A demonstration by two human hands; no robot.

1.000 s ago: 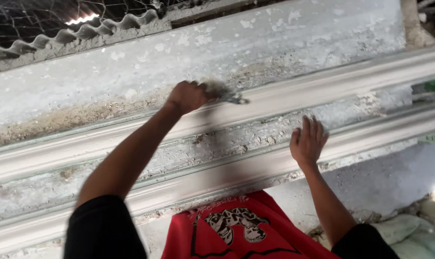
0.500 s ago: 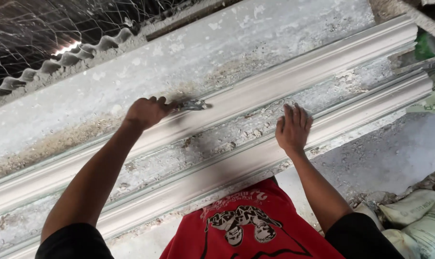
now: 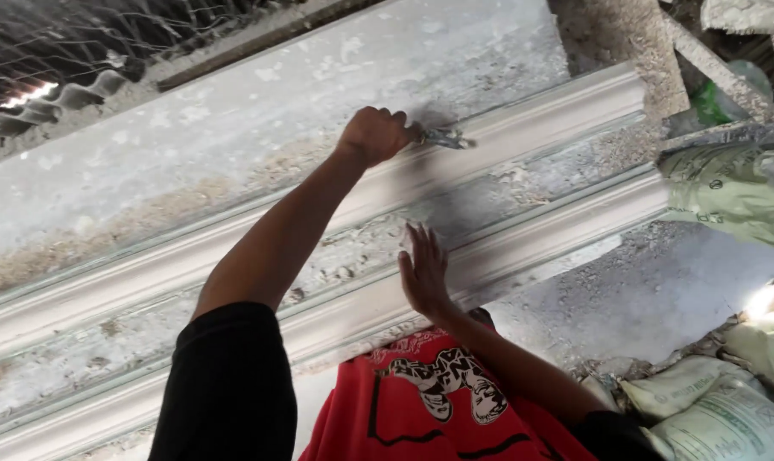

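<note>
The small metal tool is mostly hidden inside the closed left hand, its tip on the far moulding. The right hand, fingers spread, rests flat against the near moulding.

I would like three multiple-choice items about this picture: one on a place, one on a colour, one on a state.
1. Where does the right hand rest?
A. on the nearer moulding strip
B. on the sacks
C. on the wire mesh

2. What colour is the shirt front at the bottom of the view?
A. blue
B. red
C. white

3. How is the left hand?
A. open and flat
B. hanging at the side
C. closed around a small metal tool

Answers:
1 A, the palm lies flat on the nearer strip.
2 B, the cloth is red with a black and white print.
3 C, the fingers are curled and the tool sticks out against the farther moulding strip.
</note>
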